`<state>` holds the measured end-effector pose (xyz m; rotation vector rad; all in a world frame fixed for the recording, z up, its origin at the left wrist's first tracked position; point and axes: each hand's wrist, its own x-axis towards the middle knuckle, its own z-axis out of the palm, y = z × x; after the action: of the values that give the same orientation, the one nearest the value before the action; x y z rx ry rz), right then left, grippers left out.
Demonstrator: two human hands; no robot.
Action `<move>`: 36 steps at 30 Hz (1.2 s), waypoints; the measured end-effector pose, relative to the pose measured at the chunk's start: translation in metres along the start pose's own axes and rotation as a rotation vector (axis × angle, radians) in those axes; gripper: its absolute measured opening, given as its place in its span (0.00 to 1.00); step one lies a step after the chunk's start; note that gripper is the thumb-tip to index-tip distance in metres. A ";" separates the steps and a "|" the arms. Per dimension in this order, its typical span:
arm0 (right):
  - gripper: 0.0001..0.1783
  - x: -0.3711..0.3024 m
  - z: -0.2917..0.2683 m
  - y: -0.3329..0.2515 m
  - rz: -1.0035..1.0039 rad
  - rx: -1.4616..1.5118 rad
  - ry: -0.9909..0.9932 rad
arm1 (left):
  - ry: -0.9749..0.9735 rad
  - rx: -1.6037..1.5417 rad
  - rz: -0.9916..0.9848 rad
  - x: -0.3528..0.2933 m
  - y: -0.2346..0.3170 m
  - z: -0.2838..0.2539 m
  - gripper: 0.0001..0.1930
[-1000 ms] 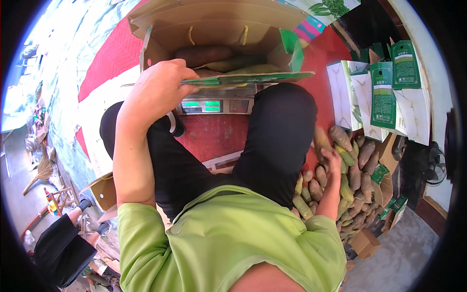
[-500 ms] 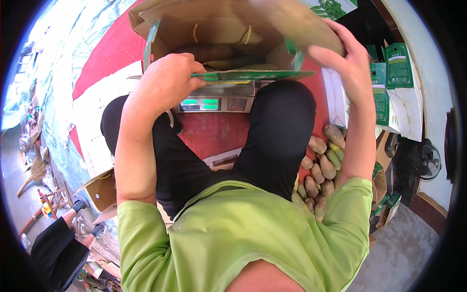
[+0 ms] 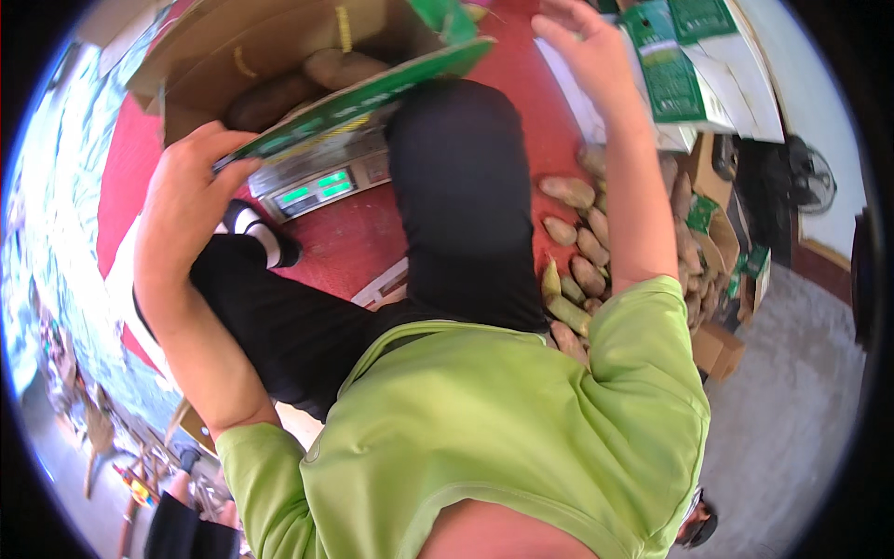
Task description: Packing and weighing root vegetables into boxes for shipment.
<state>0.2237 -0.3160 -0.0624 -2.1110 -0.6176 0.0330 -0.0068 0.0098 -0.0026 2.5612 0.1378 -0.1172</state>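
Ahead on the left, an open cardboard box (image 3: 289,42) with a green printed edge and yellow cord handles stands tilted in view on a digital scale (image 3: 380,168) with a lit green display. Several long, brown root vegetables (image 3: 343,69) lie inside it. My left hand (image 3: 191,182) pinches the near flap of the box between thumb and fingers. My right hand (image 3: 589,45) is raised at the upper right, holding nothing, its fingers apart. Below that forearm, brown and green root vegetables (image 3: 589,247) lie in a loose pile on the red mat (image 3: 517,51).
White and green cartons (image 3: 703,70) stand at the far right. More root vegetables fill a brown carton (image 3: 722,247) beside my right arm. A black fan (image 3: 810,172) is near the wall. Pale sheeting (image 3: 65,242) spreads on the left. Another person's dark clothing (image 3: 186,526) shows lower left.
The long root vegetable has left my right hand, and one now lies higher in the box. My right hand is now free. The view has swung, shifting the box leftward.
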 end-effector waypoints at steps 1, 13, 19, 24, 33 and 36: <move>0.22 -0.017 -0.008 0.016 0.039 -0.118 0.009 | 0.008 -0.010 -0.004 0.001 -0.001 0.002 0.12; 0.18 -0.266 -0.004 0.255 0.873 -0.629 -0.442 | 0.016 -0.048 -0.040 0.002 0.005 -0.002 0.12; 0.53 -0.362 -0.016 0.335 0.919 -0.830 -0.448 | 0.013 -0.075 0.025 0.015 -0.003 0.005 0.14; 0.57 -0.358 0.000 0.331 1.018 -0.749 -0.574 | -0.032 -0.111 -0.044 0.012 0.001 -0.001 0.12; 0.47 -0.342 0.011 0.295 1.154 -0.873 -0.683 | -0.021 -0.198 -0.113 0.013 -0.003 0.005 0.12; 0.45 -0.360 0.020 0.309 1.122 -0.825 -0.628 | -0.051 -0.218 -0.144 0.015 -0.001 0.009 0.13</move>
<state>0.0319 -0.6024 -0.3891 -2.9947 0.3939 1.2817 0.0075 0.0064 -0.0126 2.3278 0.2985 -0.2101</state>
